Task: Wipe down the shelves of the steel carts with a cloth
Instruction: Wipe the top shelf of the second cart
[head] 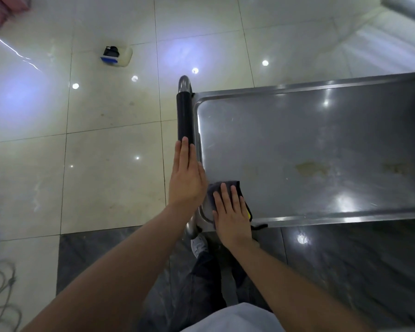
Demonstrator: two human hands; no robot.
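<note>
The right hand [231, 215] lies flat, fingers straight and slightly spread, pressing the grey cloth [222, 188] into the near left corner of the cart's top shelf [309, 144]. The left hand [186, 176] rests with straight, closed fingers along the black handle [184, 116].

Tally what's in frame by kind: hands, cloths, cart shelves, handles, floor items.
hands: 2, left hand flat on the handle, right hand flat on the cloth
cloth: 1
cart shelf: 1
handle: 1
jug on the floor: 1
cable coil: 1
Total: 7
</note>
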